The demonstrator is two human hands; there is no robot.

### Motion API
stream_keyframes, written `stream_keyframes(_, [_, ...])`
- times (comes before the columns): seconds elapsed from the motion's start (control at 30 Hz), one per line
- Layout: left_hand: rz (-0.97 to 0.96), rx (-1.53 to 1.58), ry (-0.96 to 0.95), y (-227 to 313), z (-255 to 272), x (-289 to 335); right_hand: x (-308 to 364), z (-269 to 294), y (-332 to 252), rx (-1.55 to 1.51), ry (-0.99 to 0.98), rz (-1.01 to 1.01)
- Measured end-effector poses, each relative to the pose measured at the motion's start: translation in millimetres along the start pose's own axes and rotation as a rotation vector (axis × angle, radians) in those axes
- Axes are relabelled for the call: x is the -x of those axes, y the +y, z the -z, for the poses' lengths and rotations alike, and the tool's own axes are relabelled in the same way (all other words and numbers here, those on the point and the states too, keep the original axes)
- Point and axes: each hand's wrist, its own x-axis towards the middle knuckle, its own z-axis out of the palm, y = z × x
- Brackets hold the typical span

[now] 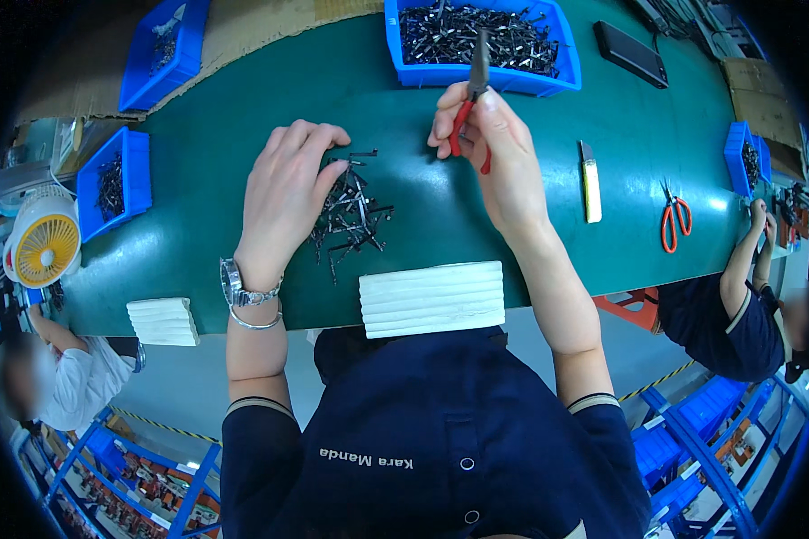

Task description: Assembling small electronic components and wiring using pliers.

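Observation:
My right hand [503, 157] is closed around red-handled pliers [478, 76], their grey jaws pointing away from me in front of the far blue bin. My left hand [288, 184] rests at the left edge of a loose pile of small black parts [355, 216]. Its fingers are curved, with a gap between thumb and forefinger, and I make out nothing held in it. One thin black part [363, 154] lies just beyond the thumb tip. Whatever is beneath the left palm stays hidden.
A blue bin [485, 78] full of black parts stands at the far side. To the right lie a yellow-handled knife [591, 189] and red-handled scissors [674, 220]. A white ribbed pad [431, 299] sits at the near edge. Co-workers sit on both sides; a fan [47, 247] stands left.

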Motion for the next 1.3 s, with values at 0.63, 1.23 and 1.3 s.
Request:
stream_keyframes(0.63, [-0.039,0.824,0.070,23,-5,0,9,-13,3,-0.325,-0.222,-0.514])
stream_keyframes(1.23, [0.243,1.127,0.298,5,-12,0,22,-23,15,0.211,-0.390,-0.310])
stream_keyframes(1.3, [0.257,1.082,0.310,4,-11,-1,21,-23,14,0.201,-0.378,-0.307])
